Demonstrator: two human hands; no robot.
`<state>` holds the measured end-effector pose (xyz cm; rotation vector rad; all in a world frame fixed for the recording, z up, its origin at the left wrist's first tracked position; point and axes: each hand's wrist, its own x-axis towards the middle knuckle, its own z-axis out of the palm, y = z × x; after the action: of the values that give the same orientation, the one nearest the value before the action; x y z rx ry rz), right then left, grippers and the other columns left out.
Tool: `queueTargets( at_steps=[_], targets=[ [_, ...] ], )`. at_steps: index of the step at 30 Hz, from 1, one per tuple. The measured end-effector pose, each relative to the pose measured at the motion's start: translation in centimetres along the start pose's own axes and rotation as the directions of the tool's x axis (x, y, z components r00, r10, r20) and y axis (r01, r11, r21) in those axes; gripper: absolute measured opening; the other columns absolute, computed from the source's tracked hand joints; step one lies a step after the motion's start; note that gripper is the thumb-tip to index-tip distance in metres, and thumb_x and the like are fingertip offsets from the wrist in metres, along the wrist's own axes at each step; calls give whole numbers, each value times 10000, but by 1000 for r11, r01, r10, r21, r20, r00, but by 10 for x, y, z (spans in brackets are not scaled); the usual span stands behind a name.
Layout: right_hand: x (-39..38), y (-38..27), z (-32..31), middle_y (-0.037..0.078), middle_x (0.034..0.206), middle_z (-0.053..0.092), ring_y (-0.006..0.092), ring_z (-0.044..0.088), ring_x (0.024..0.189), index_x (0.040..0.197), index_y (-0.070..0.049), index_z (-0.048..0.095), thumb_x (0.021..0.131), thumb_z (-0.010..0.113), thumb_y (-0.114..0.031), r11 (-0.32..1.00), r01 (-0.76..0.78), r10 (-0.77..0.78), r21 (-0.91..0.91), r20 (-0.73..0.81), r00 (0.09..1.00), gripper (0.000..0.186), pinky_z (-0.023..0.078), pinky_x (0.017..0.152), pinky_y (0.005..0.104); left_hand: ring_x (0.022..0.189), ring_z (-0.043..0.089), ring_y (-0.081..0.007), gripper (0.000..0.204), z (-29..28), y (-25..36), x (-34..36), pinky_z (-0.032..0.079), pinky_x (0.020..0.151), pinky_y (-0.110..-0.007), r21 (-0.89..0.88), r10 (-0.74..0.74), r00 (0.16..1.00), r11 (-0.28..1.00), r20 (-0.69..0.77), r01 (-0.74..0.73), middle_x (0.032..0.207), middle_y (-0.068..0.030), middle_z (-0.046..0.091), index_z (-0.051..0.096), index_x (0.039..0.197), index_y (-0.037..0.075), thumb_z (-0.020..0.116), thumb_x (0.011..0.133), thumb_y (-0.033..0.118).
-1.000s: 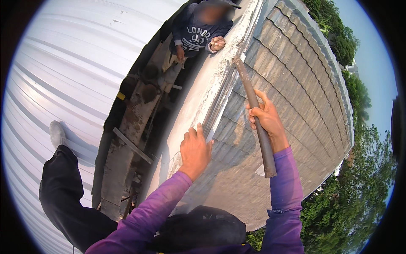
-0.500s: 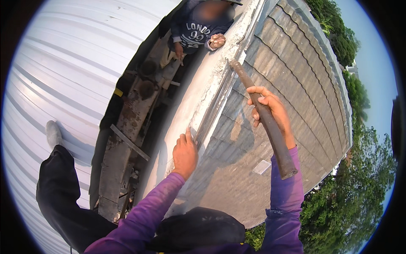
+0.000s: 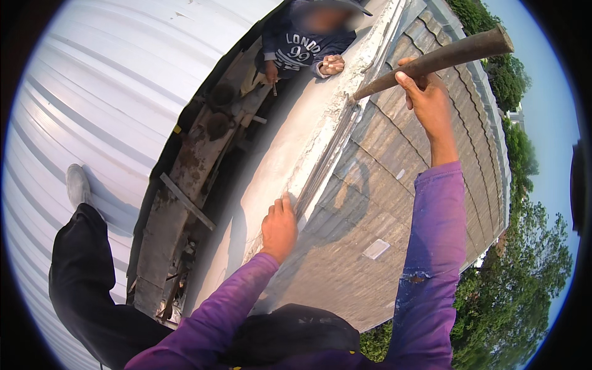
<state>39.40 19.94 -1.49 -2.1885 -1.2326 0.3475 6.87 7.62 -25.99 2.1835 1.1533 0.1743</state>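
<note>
A long brown tool handle [image 3: 441, 60], thick at its far right end and tapering to the lower left, lies across my right hand [image 3: 425, 92], with the thumb and fingers round it. Its thin end meets the rough top of a whitish wall [image 3: 314, 139]; any tool head there cannot be made out. Lower along that wall, my left hand [image 3: 279, 229] is curled over its edge, beside a strip of dark thin metal lines [image 3: 324, 163]. Its fingertips are partly hidden. Both forearms are in purple sleeves.
Grey roof tiles [image 3: 394, 179] slope off to the right. To the left lies white corrugated roofing [image 3: 105, 92], where my left shoe [image 3: 78, 185] rests. Between roofing and wall runs a deep gap with planks [image 3: 185, 200]. A co-worker in a dark shirt [image 3: 302, 46] stands in it, one hand on the wall.
My right hand has risen, and the handle has swung from pointing down toward me to pointing up and right. My left hand has shifted slightly down and right, its fingers more curled.
</note>
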Motion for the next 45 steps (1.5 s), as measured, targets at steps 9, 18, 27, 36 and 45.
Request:
queueTargets(
  at_steps=[9, 18, 27, 36, 45],
  targets=[
    [107, 43, 22, 289, 1123, 752, 377, 760, 1037, 1309, 135, 642, 921, 774, -549, 921, 220, -293, -323, -198, 935, 797, 575, 889, 438, 1091, 669, -410, 602, -27, 10, 9, 580, 887, -514, -224, -107, 972, 962, 211, 154, 1211, -236, 608, 423, 1498, -32, 587, 920, 11],
    [42, -17, 73, 184, 939, 767, 377, 750, 902, 1091, -11, 675, 988, 744, -419, 918, 247, -327, -311, -241, 914, 426, 554, 774, 472, 1139, 662, -429, 723, -45, 7, 12, 574, 920, -517, -179, -154, 918, 956, 367, 232, 1294, -263, 594, 355, 1556, -28, 598, 875, -39],
    [98, -26, 97, 190, 943, 778, 394, 762, 963, 1181, -12, 656, 966, 751, -452, 760, -27, -262, -650, -344, 902, 499, 579, 861, 508, 1126, 669, -428, 674, -38, 7, 10, 575, 915, -518, -237, -60, 944, 961, 325, 142, 1259, -251, 626, 398, 1529, -36, 581, 881, -40],
    [82, -54, 118, 138, 893, 759, 319, 752, 844, 1054, -14, 663, 834, 765, -234, 955, 172, -211, -243, -146, 967, 328, 567, 818, 433, 1141, 659, -407, 624, -35, -1, 6, 582, 907, -501, -247, -97, 961, 955, 260, 163, 1239, -222, 629, 418, 1496, -19, 609, 902, -14],
    [150, -18, 131, 116, 830, 750, 236, 714, 760, 959, 5, 768, 864, 726, -137, 986, 119, -19, 120, -620, 784, 176, 556, 758, 399, 1158, 625, -421, 614, -43, -1, 11, 554, 935, -522, -314, -68, 956, 936, 286, 160, 1243, -225, 606, 399, 1496, -25, 583, 911, 1]
  ],
)
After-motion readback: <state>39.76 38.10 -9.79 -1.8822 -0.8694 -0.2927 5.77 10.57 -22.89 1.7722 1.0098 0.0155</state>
